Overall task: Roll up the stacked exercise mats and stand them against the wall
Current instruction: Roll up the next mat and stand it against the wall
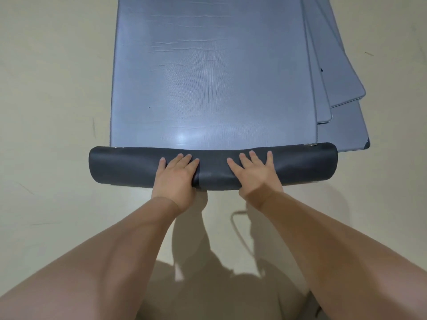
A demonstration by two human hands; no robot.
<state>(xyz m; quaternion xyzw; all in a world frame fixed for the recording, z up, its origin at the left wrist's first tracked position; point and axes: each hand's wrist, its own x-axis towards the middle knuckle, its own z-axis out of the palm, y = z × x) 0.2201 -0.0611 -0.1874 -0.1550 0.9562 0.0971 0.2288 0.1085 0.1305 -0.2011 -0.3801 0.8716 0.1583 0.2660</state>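
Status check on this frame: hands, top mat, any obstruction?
Palms down: left hand and right hand flat on the roll, pressing. Barely rolled, most of the top mat lies flat. Beneath at right, more mats fanned out; nothing ahead of the roll.

Blue-grey top mat with fine ribbed texture, dark charcoal rolled underside, cream floor

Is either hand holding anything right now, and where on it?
Nothing is gripped. The left hand and right hand press flat, fingers straight, on the middle of the top mat's rolled end.
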